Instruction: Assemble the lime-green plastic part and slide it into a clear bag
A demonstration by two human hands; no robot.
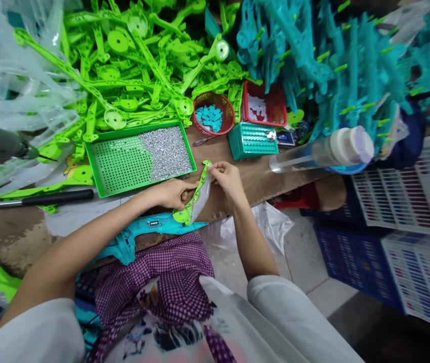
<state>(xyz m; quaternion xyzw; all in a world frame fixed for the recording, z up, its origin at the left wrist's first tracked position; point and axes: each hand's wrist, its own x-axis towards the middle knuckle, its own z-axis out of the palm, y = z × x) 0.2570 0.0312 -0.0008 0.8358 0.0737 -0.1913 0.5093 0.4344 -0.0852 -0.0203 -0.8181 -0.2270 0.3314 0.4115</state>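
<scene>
Between my hands is a curved lime-green plastic part [196,198] with a translucent whitish piece [202,200] along its right side. My left hand [175,193] grips its lower left edge with the fingers bent. At the upper end, my right hand [227,177] pinches the translucent piece between thumb and fingertips. The green part's lower end lies over a turquoise plastic shell [150,227], which has a small metal spring-like piece and thin wires inside. Close behind my left hand stands a green perforated tray [120,161] with many small silvery screws [167,154] at its right end.
Lime-green parts [124,75] are heaped at the back, turquoise shells [298,45] at back right. Red baskets [215,113], a teal basket [250,143] and a clear bottle [305,154] stand beyond my hands. A screwdriver-like tool [59,196] lies left; crates [358,267] stand right.
</scene>
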